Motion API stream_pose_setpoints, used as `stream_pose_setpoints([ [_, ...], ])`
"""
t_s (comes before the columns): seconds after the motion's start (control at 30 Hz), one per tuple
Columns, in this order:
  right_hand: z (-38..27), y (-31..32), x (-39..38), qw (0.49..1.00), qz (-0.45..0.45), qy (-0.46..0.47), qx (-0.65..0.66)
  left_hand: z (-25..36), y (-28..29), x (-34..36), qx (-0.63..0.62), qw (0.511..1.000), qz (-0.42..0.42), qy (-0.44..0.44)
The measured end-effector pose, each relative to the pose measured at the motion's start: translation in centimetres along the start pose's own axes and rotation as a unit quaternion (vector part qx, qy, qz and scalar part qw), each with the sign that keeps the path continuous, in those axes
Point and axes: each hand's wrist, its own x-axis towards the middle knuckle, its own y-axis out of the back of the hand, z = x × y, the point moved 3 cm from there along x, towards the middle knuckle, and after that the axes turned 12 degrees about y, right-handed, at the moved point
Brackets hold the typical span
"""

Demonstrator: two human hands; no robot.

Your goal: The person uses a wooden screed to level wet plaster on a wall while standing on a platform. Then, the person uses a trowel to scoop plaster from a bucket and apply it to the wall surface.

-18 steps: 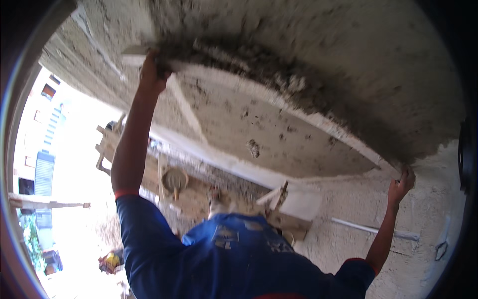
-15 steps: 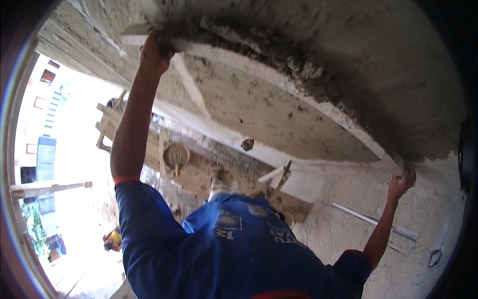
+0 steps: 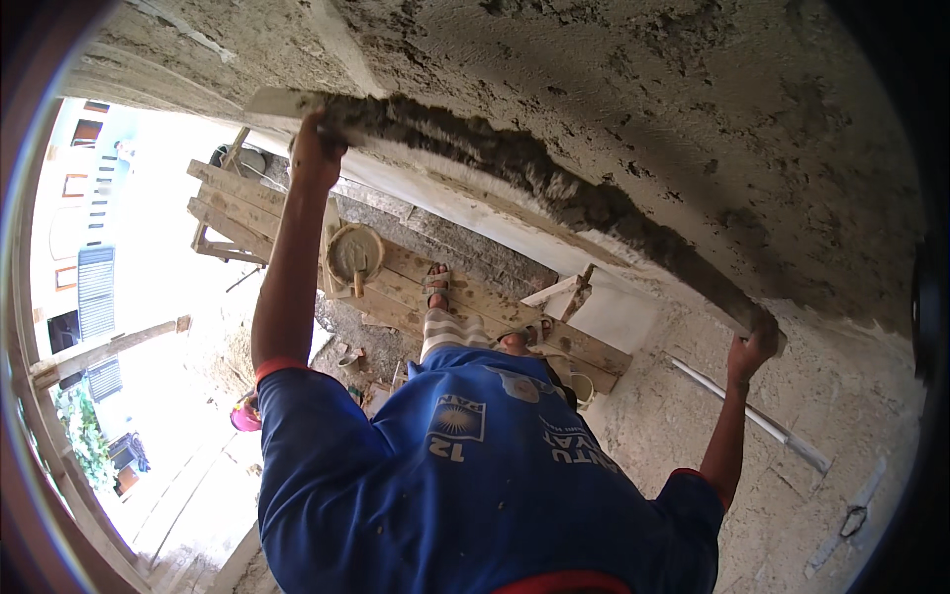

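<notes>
Board [image 3: 460, 174] partly hidden by mortar [image 3: 520, 158], blue shirt [image 3: 475, 505] cut off below, pale container [image 3: 585, 397] half-covered

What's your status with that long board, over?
Left hand gripping near left end, right hand near right end. Board raised, mortar heaped along it. Round container on planks below, not blocking.

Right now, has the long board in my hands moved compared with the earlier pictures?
Yes: the long board now appears lower against the plastered wall, with much less plaster showing beneath.
</notes>
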Motion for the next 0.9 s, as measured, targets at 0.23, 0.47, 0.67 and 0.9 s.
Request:
stream_pose_setpoints([
  [0.23,-3.8,-3.3,-4.0,0.997,-0.051,-0.023,0.054,-5.7,5.8,0.9,-0.002,0.998,0.045,0.053],
  [0.47,-7.1,-6.4,-7.3,0.981,-0.142,-0.032,0.131,-11.2,12.4,3.0,0.043,0.99,0.096,0.093],
  [0.67,-8.6,-14.9,-8.9,0.904,-0.337,-0.063,0.254,-16.0,14.1,10.6,0.153,0.966,0.143,0.149],
  [0.9,-8.2,-17.4,-9.2,0.844,-0.462,-0.117,0.245,-19.8,20.8,18.0,0.682,0.727,0.087,0.009],
])
